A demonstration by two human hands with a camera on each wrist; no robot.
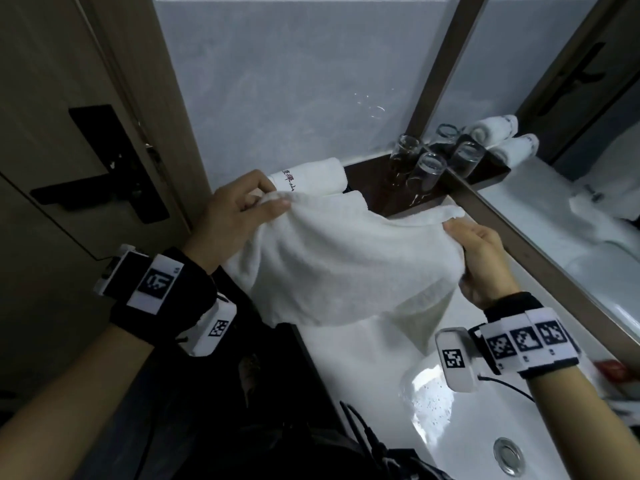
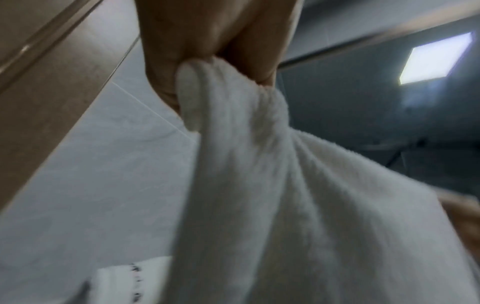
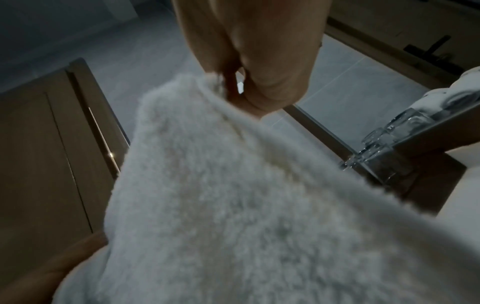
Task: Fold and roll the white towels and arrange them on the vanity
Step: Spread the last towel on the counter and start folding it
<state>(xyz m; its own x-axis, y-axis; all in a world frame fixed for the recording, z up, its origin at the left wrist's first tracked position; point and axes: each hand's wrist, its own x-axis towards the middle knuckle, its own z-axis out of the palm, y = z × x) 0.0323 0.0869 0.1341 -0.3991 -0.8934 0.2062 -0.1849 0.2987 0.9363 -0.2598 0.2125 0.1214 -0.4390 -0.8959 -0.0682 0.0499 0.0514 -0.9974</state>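
A white towel [image 1: 349,261] hangs stretched between both hands above the white vanity top [image 1: 360,355]. My left hand [image 1: 242,209] pinches its upper left corner, seen close in the left wrist view where the towel [image 2: 272,185] bunches under the fingers [image 2: 182,41]. My right hand [image 1: 481,251] grips the upper right corner; in the right wrist view the towel [image 3: 233,195] fills the frame below the fingers [image 3: 272,61]. A rolled white towel with red lettering [image 1: 308,176] lies on the dark shelf [image 1: 374,185] behind the held one.
Two upturned glasses [image 1: 415,164] stand on the shelf beside the mirror [image 1: 561,143], which reflects them and the rolled towels. The sink basin [image 1: 485,427] with its drain [image 1: 508,456] is at lower right. A wooden door with a black handle [image 1: 100,188] stands at left.
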